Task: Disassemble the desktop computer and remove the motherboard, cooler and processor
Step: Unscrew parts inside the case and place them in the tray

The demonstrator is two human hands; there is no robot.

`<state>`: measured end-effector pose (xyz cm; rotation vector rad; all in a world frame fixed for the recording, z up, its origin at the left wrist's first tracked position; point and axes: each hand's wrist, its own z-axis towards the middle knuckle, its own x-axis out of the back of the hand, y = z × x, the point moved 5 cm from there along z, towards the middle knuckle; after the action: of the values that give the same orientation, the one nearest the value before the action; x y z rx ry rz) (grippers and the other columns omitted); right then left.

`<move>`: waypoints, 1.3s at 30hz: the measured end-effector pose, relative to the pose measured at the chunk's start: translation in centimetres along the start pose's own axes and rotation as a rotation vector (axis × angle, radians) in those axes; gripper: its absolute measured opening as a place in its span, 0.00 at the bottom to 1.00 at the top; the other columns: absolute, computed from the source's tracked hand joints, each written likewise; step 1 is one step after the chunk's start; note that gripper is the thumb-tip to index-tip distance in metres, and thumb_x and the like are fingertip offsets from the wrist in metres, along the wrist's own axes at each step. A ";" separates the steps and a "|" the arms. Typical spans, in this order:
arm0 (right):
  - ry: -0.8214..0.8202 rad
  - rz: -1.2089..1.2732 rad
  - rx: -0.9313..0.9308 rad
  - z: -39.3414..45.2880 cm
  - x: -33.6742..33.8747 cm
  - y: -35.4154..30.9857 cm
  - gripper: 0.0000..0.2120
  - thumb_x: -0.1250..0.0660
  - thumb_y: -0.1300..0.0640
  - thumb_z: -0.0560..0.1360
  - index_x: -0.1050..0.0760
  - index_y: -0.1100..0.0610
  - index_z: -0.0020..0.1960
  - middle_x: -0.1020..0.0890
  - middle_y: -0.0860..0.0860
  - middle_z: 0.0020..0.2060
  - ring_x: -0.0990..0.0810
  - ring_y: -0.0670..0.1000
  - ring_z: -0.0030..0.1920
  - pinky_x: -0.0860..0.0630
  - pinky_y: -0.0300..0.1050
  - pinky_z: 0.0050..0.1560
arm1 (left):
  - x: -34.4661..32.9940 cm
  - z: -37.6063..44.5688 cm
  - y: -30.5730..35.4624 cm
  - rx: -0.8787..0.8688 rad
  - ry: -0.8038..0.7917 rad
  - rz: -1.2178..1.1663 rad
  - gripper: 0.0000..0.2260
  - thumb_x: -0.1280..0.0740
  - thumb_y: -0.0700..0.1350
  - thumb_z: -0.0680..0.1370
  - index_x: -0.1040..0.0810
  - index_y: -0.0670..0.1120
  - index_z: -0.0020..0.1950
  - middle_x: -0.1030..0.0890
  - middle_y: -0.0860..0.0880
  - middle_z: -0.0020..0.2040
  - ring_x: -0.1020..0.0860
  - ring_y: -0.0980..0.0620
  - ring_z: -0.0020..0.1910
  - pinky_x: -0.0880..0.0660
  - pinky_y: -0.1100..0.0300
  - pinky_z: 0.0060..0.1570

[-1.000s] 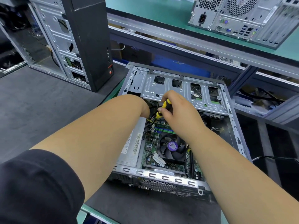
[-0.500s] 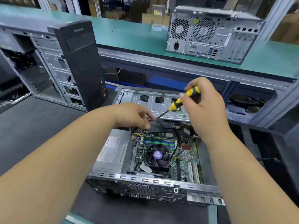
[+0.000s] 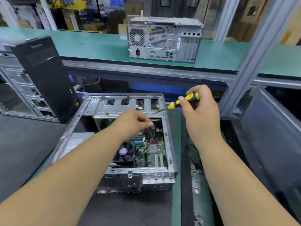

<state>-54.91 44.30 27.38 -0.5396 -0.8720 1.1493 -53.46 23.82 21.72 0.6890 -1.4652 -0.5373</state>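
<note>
1. Our left hand point(image 3: 136, 122) reaches into the open desktop case point(image 3: 167, 128), fingers curled and pinching a black cable point(image 3: 147, 137) just below the drive cage point(image 3: 127, 106).
2. Our right hand point(image 3: 199, 110) hangs above the case's right wall, fingers wrapped round a yellow-and-black screwdriver point(image 3: 184, 101) whose tip points left toward the drive cage.
3. Under our left wrist sits the cooler fan point(image 3: 125, 152) with its purple hub label, on the green motherboard point(image 3: 154, 154).
4. Left of our left forearm lies the silver power supply point(image 3: 76, 141).
5. Well beyond our left hand stands a black tower point(image 3: 44, 75); beyond both hands, a grey tower point(image 3: 164, 39) shows its rear on the green shelf point(image 3: 91, 44).
</note>
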 end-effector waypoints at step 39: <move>-0.070 0.031 -0.197 -5.9 -1.0 2.4 0.08 0.32 0.53 0.77 0.32 0.44 0.47 0.23 0.39 0.39 0.23 0.41 0.40 0.33 0.39 0.37 | 1.6 -3.4 -5.3 0.051 0.013 0.193 0.05 0.31 0.44 0.74 0.24 0.55 0.45 0.21 0.55 0.44 0.23 0.54 0.43 0.27 0.62 0.43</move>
<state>-51.59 44.50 21.89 -0.6796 -1.0472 1.1218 -49.56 19.29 19.19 0.5821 -1.5187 -0.3467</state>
